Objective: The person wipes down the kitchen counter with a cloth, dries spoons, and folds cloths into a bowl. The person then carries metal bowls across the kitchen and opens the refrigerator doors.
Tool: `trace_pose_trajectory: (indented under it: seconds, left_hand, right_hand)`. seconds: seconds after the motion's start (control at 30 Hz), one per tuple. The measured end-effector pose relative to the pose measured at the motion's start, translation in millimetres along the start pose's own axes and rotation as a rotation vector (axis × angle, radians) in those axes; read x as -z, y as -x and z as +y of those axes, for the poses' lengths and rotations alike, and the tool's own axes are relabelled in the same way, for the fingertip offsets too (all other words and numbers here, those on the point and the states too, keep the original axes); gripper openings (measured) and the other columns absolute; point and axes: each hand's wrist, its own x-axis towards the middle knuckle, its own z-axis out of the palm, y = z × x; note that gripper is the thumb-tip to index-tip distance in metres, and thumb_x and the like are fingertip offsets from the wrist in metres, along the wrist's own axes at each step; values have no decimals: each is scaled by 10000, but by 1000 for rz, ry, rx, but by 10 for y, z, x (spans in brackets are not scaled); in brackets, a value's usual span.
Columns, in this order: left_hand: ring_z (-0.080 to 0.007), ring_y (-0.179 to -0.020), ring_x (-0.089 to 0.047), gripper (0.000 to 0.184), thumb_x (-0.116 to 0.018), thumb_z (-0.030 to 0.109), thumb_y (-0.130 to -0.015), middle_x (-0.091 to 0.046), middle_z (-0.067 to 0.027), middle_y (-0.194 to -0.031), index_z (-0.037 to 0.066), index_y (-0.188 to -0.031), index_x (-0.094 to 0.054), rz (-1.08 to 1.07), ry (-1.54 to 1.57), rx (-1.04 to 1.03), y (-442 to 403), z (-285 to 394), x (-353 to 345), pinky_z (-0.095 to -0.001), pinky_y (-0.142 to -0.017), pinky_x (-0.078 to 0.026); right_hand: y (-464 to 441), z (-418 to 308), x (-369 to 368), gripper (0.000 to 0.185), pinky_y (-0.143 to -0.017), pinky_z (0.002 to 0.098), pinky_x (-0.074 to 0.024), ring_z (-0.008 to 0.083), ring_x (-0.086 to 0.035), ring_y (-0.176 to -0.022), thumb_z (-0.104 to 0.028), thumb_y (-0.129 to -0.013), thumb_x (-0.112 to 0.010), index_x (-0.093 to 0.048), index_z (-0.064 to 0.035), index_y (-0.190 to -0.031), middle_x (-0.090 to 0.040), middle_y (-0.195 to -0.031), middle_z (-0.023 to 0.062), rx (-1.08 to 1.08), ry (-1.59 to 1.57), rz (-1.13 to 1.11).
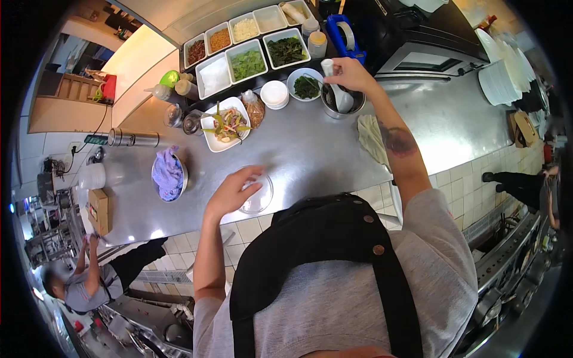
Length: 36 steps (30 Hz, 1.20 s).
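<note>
My right hand (351,76) grips the white handle of a ladle (342,99) over a round metal pot (345,114). The ladle's bowl hangs at the pot's mouth; the pot's contents are dark and mostly hidden. Left of the pot stands a bowl of chopped dark greens (307,87). My left hand (234,192), its fingers apart, hovers at or rests on a clear round dish or lid (260,198) near the counter's front edge; I cannot tell whether they touch. Farther back sits a white square dish of mixed sliced vegetables (227,126).
White food trays (246,62) line the counter's back. A bowl with a purple cloth (168,172) and a steel flask (133,138) are at left. A pale cloth (371,136) lies right, stacked plates (500,83) beyond. Another person (95,280) is at lower left.
</note>
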Motion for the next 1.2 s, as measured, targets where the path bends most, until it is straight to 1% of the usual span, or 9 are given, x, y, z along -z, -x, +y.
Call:
trace_pose_trajectory:
  seconds: [0.17, 0.33, 0.43, 0.57, 0.67, 0.73, 0.8, 0.97, 1.2]
  left_hand:
    - [-230, -1010, -579, 510, -626, 200, -835, -536, -145, -1213, 29, -1274, -432, 144, 135, -128, -997, 232, -173, -344, -813, -482]
    - [-221, -1009, -560, 645, -700, 179, -762, -517, -164, -1211, -13, -1293, -389, 602, 197, -299, -2352, 355, -493, -324, -814, -476]
    - [-255, -1030, -557, 651, -697, 139, -749, -495, -188, -1246, -11, -1298, -381, 515, 484, -204, -2331, 797, -703, -344, -849, -465]
    - [-283, -1232, -417, 705, -636, 68, -764, -400, -205, -1326, -19, -1364, -278, 537, 355, -442, -1983, 1143, -1246, -366, -989, -390]
    - [-346, -1327, -283, 776, -660, 124, -743, -298, -244, -1401, -33, -1377, -240, 403, 177, -463, -1918, 1337, -1484, -403, -1091, -241]
    - [-364, -1344, -228, 790, -667, 166, -743, -245, -257, -1425, -29, -1379, -241, 365, 169, -491, -2024, 1336, -1586, -400, -1103, -202]
    - [-372, -1355, -196, 797, -669, 189, -747, -212, -259, -1441, -27, -1381, -237, 343, 117, -521, -2140, 1280, -1641, -399, -1108, -186]
    - [-369, -1337, -243, 685, -648, 174, -770, -262, -230, -1425, 3, -1352, -327, 376, -13, -562, -2214, 1201, -1523, -398, -1088, -240]
    - [-351, -934, -568, 128, -600, 82, -787, -594, -170, -987, -19, -865, -604, 473, 231, -462, -1806, 859, -1417, -394, -838, -450]
  right_hand:
    - [608, 254, 549, 188, -703, 272, -469, 115, -583, -793, -106, -711, -714, -609, -47, -855, -642, -862, 27, 45, -383, -121]
    - [767, 141, 893, 406, -829, 263, -454, 111, -548, -986, -102, -710, -740, -582, -37, -1079, -618, -1043, 37, 185, -332, -371]
    - [650, 141, 1187, 630, -817, 263, -463, 121, -546, -993, -12, -680, -688, -496, -68, -1277, -584, -1137, 54, 223, -190, -592]
    - [208, 104, 1492, 571, -896, 292, -441, 163, -542, -1045, 17, -683, -571, -511, -30, -1249, -548, -1217, 75, 72, -312, -813]
    - [-230, -8, 1281, 382, -792, 307, -502, 150, -601, -889, -3, -759, -533, -583, -10, -1138, -631, -1039, 92, 61, -200, -951]
    - [-344, -359, 1022, 233, -660, 304, -528, 159, -639, -702, -105, -786, -567, -649, 2, -976, -675, -814, 95, -50, 127, -877]
    - [-498, -457, 645, 258, -538, 299, -520, 179, -630, -539, -220, -794, -599, -660, 30, -776, -648, -606, 86, 132, 672, -823]
    - [-546, -576, 267, 434, -508, 308, -514, 189, -636, -504, -359, -727, -684, -624, 64, -651, -620, -536, 105, -16, 724, -754]
    - [-319, -586, 21, 392, -555, 325, -531, 226, -632, -489, -298, -638, -759, -623, 69, -659, -616, -535, 129, 16, 585, -495]
